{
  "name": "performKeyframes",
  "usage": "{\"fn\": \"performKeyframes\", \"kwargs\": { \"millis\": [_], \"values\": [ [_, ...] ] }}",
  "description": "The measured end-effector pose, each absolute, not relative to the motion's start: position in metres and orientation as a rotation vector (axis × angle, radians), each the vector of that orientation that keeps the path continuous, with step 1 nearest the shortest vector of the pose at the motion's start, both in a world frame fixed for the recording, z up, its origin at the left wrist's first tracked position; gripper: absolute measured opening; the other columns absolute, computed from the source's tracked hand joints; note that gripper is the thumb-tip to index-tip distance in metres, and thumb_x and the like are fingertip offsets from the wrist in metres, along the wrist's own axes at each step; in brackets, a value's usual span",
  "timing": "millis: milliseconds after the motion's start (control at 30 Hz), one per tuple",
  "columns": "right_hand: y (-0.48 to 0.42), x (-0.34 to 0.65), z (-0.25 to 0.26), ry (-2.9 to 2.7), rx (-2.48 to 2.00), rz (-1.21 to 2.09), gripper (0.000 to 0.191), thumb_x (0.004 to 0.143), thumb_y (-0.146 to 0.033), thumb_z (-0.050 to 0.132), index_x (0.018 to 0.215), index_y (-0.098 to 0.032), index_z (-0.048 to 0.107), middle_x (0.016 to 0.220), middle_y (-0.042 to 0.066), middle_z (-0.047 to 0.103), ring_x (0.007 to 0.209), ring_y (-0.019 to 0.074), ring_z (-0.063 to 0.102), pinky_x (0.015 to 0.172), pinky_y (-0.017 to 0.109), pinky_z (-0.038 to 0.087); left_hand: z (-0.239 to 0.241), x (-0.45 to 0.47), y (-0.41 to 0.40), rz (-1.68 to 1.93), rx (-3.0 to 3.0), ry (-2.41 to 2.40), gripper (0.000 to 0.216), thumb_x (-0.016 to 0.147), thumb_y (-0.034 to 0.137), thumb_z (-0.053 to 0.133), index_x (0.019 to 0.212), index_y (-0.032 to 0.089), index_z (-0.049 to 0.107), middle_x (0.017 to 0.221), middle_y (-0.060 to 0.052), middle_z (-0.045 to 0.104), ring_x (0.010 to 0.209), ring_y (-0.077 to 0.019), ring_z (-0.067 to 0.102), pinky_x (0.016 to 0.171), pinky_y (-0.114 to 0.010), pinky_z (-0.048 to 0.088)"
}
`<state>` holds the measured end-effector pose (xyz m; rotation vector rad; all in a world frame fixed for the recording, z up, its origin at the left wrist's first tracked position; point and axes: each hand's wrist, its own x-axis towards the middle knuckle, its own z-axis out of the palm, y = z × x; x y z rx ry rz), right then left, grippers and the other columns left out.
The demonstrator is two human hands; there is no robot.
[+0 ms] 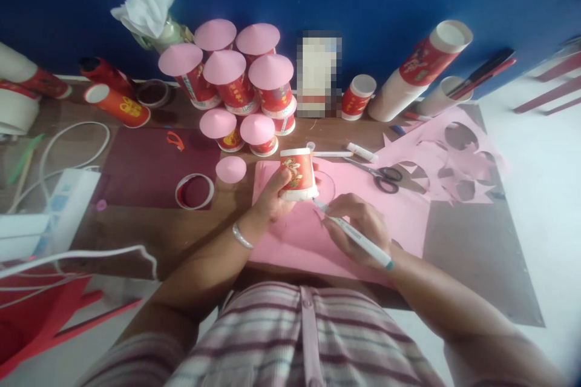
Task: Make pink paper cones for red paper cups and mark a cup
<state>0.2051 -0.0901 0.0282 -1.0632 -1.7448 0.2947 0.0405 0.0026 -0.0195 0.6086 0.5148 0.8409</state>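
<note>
My left hand (275,193) is wrapped round a red paper cup (297,172) with a gold pattern, its white rim turned down toward me. Between the fingers of my right hand (358,226) is a white marker pen (361,240) with a green end. The pen's tip is close to the cup's lower rim; whether they touch I cannot tell. Beneath both hands lies a sheet of pink paper (308,241), with a drawn circle partly hidden behind the cup. A small pink paper cone (231,169) rests to the left of the cup.
Several red cups topped with pink cones (227,69) stand at the back. Scissors (384,180), a glue stick (362,152) and cut pink scraps (454,151) lie on the right. A tape roll (194,191), a power strip (68,205) and cables are on the left.
</note>
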Motion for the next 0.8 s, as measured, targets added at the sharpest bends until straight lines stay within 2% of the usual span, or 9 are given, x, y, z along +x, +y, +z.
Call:
{"fn": "performKeyframes", "kwargs": {
  "millis": [133,233,333,433,533,633,800],
  "values": [
    [-0.090,0.206,0.027,-1.716,-1.101,0.314,0.016,0.093,-0.014,0.068,0.101,-0.023,0.058,0.082,0.004,0.074,0.071,0.0167,0.074,0.057,0.027,0.058,-0.021,0.041,0.004,0.826,0.588,0.565,0.049,0.074,0.056,0.084,0.104,0.020,0.074,0.092,-0.007,0.075,0.091,-0.0285,0.074,0.084,-0.047,0.062],
    [-0.089,0.206,0.025,-1.719,-1.090,0.334,0.015,0.093,-0.014,0.066,0.102,-0.023,0.058,0.081,0.003,0.074,0.070,0.0168,0.074,0.055,0.027,0.057,-0.020,0.042,0.007,0.824,0.549,0.588,0.042,0.072,0.053,0.086,0.093,0.019,0.074,0.090,-0.007,0.075,0.099,-0.0306,0.074,0.092,-0.049,0.061],
    [-0.088,0.204,0.022,-1.718,-1.073,0.350,0.014,0.093,-0.013,0.066,0.101,-0.022,0.058,0.079,0.003,0.073,0.068,0.0160,0.073,0.055,0.027,0.057,-0.017,0.044,0.007,0.818,0.519,0.577,0.043,0.075,0.051,0.082,0.102,0.019,0.076,0.103,-0.010,0.078,0.112,-0.0344,0.072,0.097,-0.049,0.060],
    [-0.085,0.202,0.020,-1.709,-1.063,0.363,0.015,0.093,-0.013,0.066,0.101,-0.022,0.058,0.078,0.002,0.073,0.068,0.0158,0.073,0.056,0.026,0.058,-0.016,0.044,0.006,0.821,0.578,0.550,0.043,0.083,0.054,0.074,0.108,0.019,0.077,0.110,-0.013,0.078,0.117,-0.0373,0.071,0.094,-0.050,0.061],
    [-0.083,0.201,0.020,-1.706,-1.060,0.380,0.015,0.093,-0.013,0.066,0.101,-0.023,0.058,0.079,0.002,0.073,0.069,0.0161,0.074,0.056,0.027,0.058,-0.019,0.043,0.005,0.841,0.657,0.535,0.046,0.087,0.059,0.071,0.108,0.019,0.077,0.104,-0.012,0.079,0.111,-0.0359,0.073,0.089,-0.048,0.062],
    [-0.083,0.201,0.019,-1.720,-1.052,0.358,0.015,0.093,-0.014,0.065,0.102,-0.023,0.058,0.078,0.002,0.074,0.068,0.0162,0.074,0.055,0.027,0.058,-0.023,0.042,0.005,0.827,0.687,0.543,0.045,0.088,0.057,0.072,0.110,0.018,0.076,0.098,-0.010,0.079,0.103,-0.0322,0.076,0.085,-0.044,0.062],
    [-0.086,0.200,0.017,-1.737,-1.060,0.312,0.013,0.094,-0.015,0.065,0.101,-0.024,0.058,0.077,0.001,0.074,0.067,0.0163,0.074,0.056,0.027,0.059,-0.023,0.042,0.006,0.844,0.696,0.570,0.044,0.088,0.055,0.073,0.110,0.017,0.076,0.099,-0.010,0.078,0.100,-0.0297,0.076,0.083,-0.040,0.061]
  ]
}}
